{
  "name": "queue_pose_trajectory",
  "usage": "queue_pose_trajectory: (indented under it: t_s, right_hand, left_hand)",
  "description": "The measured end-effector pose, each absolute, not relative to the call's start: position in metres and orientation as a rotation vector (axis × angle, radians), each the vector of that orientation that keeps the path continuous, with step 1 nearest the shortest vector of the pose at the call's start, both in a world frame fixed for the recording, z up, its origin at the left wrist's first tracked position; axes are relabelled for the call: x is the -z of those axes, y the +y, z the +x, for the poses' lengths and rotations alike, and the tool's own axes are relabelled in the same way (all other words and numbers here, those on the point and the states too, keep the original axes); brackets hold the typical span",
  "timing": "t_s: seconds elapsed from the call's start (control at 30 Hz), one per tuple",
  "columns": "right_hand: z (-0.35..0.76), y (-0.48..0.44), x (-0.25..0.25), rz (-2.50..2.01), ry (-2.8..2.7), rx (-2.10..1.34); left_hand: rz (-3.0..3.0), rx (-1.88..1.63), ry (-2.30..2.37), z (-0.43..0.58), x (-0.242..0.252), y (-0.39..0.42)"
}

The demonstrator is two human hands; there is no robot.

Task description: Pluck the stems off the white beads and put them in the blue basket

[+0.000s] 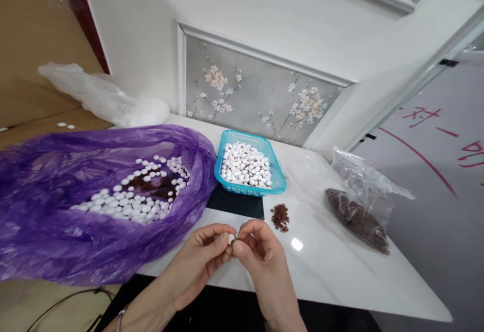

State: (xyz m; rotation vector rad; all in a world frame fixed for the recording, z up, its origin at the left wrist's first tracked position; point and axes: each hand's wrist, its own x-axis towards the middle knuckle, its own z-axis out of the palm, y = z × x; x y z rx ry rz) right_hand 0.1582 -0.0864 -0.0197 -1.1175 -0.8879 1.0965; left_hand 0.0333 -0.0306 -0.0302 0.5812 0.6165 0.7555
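My left hand (202, 259) and my right hand (259, 251) meet over the near edge of the white table (333, 271). Together their fingertips pinch one small white bead (231, 238). A large purple plastic bag (56, 221) lies open to the left, holding many white beads (128, 201) mixed with dark brown bits. Behind my hands stands a turquoise basket (278, 183) filled with white beads. A small pile of reddish-brown pieces (280, 217) lies on the table just past my right hand.
A clear plastic bag (359, 206) with brown material lies at the right. A crumpled white plastic sheet (109, 97) rests at the back left. A dark flat rectangle (236, 203) sits under the basket's front. A floral wall panel (257, 100) stands behind.
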Motion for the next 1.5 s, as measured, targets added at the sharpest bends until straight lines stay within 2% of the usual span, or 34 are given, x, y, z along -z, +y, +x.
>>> queue_pose_trajectory:
  t_s: [0.33, 0.73, 0.9, 1.07, 1.27, 1.4, 1.5]
  right_hand:
    - [0.211, -0.104, 0.035, -1.578, -0.996, -0.619]
    - [0.208, -0.108, 0.047, -1.766, -1.356, -0.388]
    - [0.206, -0.105, 0.055, -1.804, -1.436, -0.318]
    - [0.208, -0.107, 0.072, -1.800, -1.450, -0.183]
    - [0.207, -0.110, 0.082, -1.767, -1.348, -0.130]
    - [0.202, -0.113, 0.078, -1.848, -1.220, -0.162]
    - [0.199, -0.113, 0.077, -1.902, -1.178, -0.186]
  left_hand:
    - [0.504, -0.799, 0.676, 0.032, 0.029, -0.030]
    - [0.569, -0.815, 0.719, 0.034, 0.033, -0.033]
    - [0.551, -0.835, 0.744, 0.040, 0.019, -0.028]
    - [1.224, -1.083, 0.749, 0.071, -0.013, 0.006]
    - [1.544, -1.305, 0.822, 0.067, -0.031, 0.041]
    - [1.833, -1.189, 1.074, 0.006, -0.032, 0.040]
    - [2.125, -0.850, 1.406, -0.042, -0.031, 0.042]
